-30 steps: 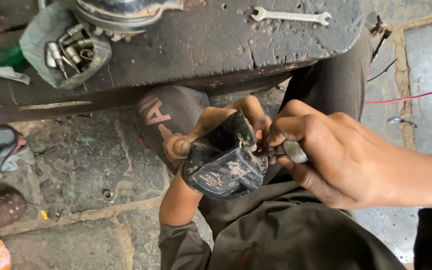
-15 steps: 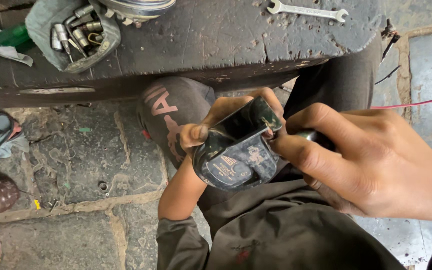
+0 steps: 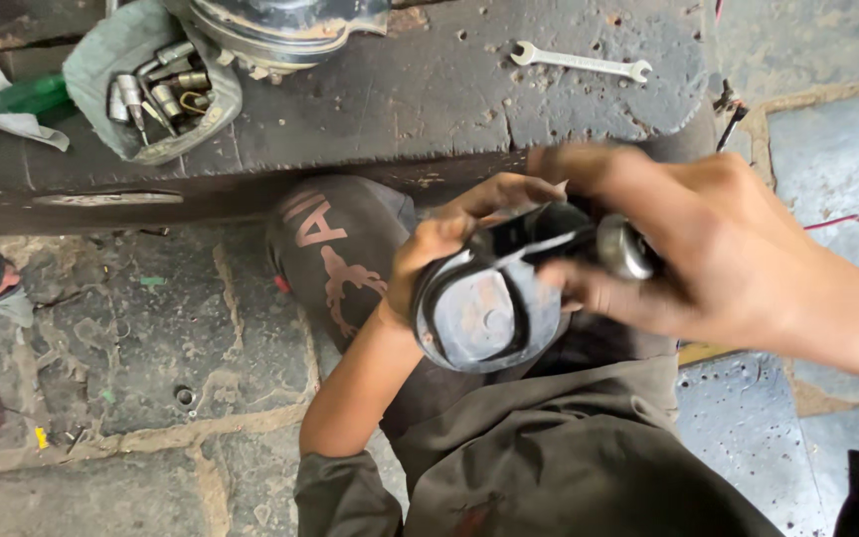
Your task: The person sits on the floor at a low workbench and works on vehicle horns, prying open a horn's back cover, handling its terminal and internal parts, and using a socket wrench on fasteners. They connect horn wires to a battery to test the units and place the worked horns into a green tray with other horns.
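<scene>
Left hand [image 3: 439, 254] clamps its grip on a dark rounded housing [image 3: 484, 318] over the lap. Right hand [image 3: 708, 249], blurred, closes its grip on a metal knob [image 3: 623, 247] beside it. Beyond both grips, a wrench [image 3: 579, 62] lies on the tabletop [image 3: 400, 109].

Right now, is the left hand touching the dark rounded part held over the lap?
Touching. The head view shows the left hand wrapped around the upper left rim of the dark rounded part, fingers pressed on it with no gap.
</scene>
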